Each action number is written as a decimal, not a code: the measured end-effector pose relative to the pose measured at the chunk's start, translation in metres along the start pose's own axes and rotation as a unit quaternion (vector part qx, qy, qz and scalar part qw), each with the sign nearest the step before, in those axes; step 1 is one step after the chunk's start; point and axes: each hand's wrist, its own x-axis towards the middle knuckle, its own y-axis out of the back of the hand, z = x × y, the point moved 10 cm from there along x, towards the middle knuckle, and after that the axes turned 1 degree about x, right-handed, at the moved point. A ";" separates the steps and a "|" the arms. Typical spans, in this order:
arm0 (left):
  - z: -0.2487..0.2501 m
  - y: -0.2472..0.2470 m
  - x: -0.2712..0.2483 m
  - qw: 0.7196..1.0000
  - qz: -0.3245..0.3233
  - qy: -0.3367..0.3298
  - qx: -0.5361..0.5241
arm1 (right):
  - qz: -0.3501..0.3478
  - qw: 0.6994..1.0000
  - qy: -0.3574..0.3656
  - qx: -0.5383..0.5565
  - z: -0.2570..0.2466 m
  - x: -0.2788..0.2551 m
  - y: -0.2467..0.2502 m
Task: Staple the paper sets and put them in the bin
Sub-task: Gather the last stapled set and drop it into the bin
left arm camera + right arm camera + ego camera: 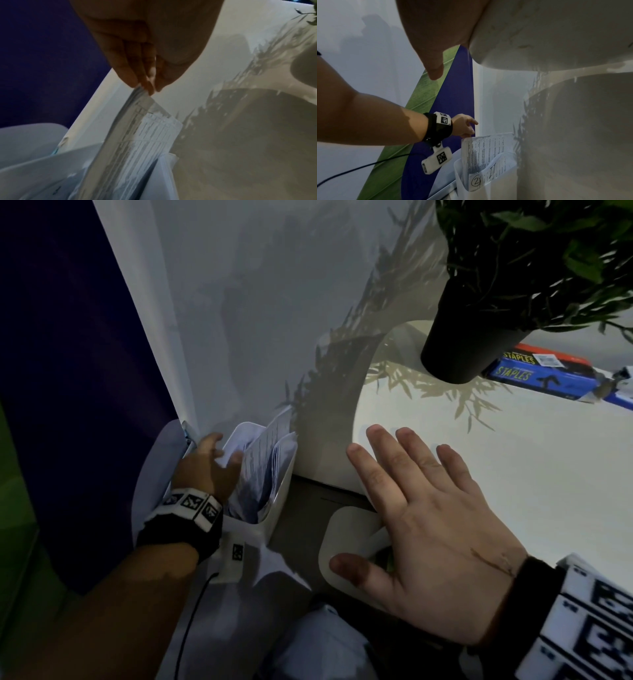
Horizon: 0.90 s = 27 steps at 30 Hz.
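Left hand point(145, 56): fingertips point(150, 89) together on top corner of paper set point(145, 142), probably to steady it while going down. Paper set upright, lower part already inside white bin point(488, 186) on floor beside table point(513, 457). Right hand point(421, 529): fingers spread flat on table edge, holding nothing, likely for support. Readable: "2" in circle on bin front; "STAPLES" on blue box point(534, 369) behind plant pot point(469, 344).

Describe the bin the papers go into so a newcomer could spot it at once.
Start at the white table and drop past its left edge to the floor by the wall. There stands the white bin, open-topped with printed paper sets upright inside, and the left hand at its rim.
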 end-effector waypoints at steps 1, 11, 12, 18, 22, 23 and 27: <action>0.016 0.010 0.002 0.997 0.045 -0.061 0.009 | -0.002 1.000 0.000 0.001 0.000 0.000 0.000; 0.025 -0.062 0.005 0.951 -0.137 -0.133 0.244 | -0.016 1.000 -0.006 0.024 0.002 0.000 -0.005; 0.021 -0.064 0.005 0.955 -0.139 -0.121 0.233 | -0.015 1.000 -0.006 0.026 0.002 0.000 -0.005; 0.006 -0.070 0.001 0.935 -0.164 -0.111 0.296 | -0.004 1.000 -0.002 0.025 0.000 0.000 -0.003; -0.020 -0.120 -0.026 0.841 -0.368 -0.128 0.374 | 0.006 1.000 0.002 0.018 0.002 0.000 -0.004; -0.025 -0.127 -0.030 0.832 -0.384 -0.122 0.383 | 0.013 1.000 0.005 0.019 0.001 -0.001 -0.002; -0.051 -0.121 -0.032 0.843 -0.321 -0.080 0.424 | 0.024 1.000 -0.001 0.010 0.000 -0.001 0.001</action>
